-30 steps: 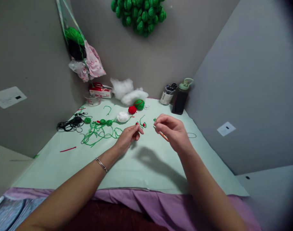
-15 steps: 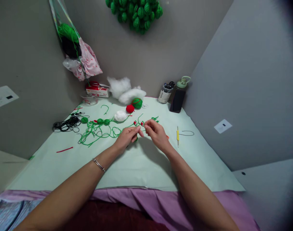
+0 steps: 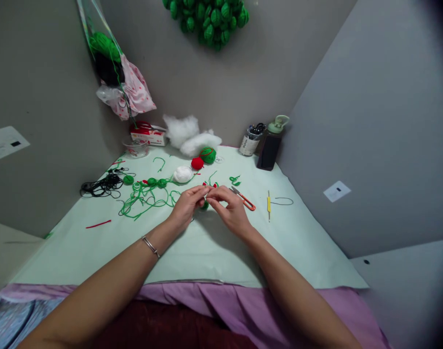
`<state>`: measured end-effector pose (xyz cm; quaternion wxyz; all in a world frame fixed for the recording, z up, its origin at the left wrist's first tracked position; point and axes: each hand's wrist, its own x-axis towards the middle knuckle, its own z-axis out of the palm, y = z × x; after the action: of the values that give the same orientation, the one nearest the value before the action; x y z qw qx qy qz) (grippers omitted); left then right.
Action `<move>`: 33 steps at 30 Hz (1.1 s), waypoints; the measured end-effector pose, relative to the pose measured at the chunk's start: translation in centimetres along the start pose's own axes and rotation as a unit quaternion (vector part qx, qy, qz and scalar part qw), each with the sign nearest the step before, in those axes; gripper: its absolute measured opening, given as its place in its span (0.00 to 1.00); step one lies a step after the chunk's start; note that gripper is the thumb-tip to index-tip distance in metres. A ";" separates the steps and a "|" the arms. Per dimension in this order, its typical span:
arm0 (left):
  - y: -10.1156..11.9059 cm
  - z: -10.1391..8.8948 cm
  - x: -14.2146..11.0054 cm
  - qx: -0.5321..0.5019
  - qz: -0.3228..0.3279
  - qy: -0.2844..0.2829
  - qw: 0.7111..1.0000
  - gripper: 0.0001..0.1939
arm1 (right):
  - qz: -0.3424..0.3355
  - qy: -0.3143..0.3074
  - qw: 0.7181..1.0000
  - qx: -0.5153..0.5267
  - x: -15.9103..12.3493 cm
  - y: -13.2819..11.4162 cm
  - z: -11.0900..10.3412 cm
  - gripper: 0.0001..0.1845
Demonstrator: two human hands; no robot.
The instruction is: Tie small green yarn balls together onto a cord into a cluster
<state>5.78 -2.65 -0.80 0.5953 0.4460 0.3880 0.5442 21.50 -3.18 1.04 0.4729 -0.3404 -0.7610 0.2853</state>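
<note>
My left hand (image 3: 187,204) and my right hand (image 3: 229,207) meet fingertip to fingertip over the pale green table cover (image 3: 214,247). Both pinch a small green crocheted piece (image 3: 205,204) with green yarn and tiny red bits (image 3: 210,184) just beyond the fingers. A metal bracelet sits on my left wrist. Orange-handled snips (image 3: 245,199) lie on the cover just right of my right hand. A tangle of green yarn (image 3: 145,198) trails off to the left of my left hand.
White (image 3: 182,174), red (image 3: 197,163) and green yarn balls (image 3: 208,154) sit beyond the hands, with white stuffing (image 3: 188,135) behind. A yellow crochet hook (image 3: 268,204), a dark bottle (image 3: 269,145), a cup of tools (image 3: 250,140) stand right. Black cord (image 3: 101,185) lies left.
My right hand set the orange snips down on the cover and moved left to join my left hand on the small green piece. The view shifted slightly.
</note>
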 end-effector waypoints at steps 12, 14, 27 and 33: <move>-1.0 0.7 -1.2 0.213 0.132 -0.035 0.968 0.18 | 0.160 0.092 0.954 0.236 0.7 0.1 -0.8 0.11; -1.1 0.7 -1.3 0.233 0.147 -0.041 0.960 0.19 | 0.151 0.100 0.961 0.210 0.7 0.4 -0.8 0.11; -0.9 0.4 -1.2 0.287 0.177 -0.034 0.941 0.24 | 0.126 0.018 0.990 0.059 0.2 1.3 -0.5 0.13; -1.0 0.3 -1.2 0.309 0.172 -0.038 0.935 0.24 | 0.123 0.011 0.992 0.036 0.2 1.1 -0.7 0.13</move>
<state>6.29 -3.89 -1.71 0.3396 0.6885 0.4311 0.4742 22.31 -2.30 0.58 0.4543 -0.4170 -0.6974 0.3651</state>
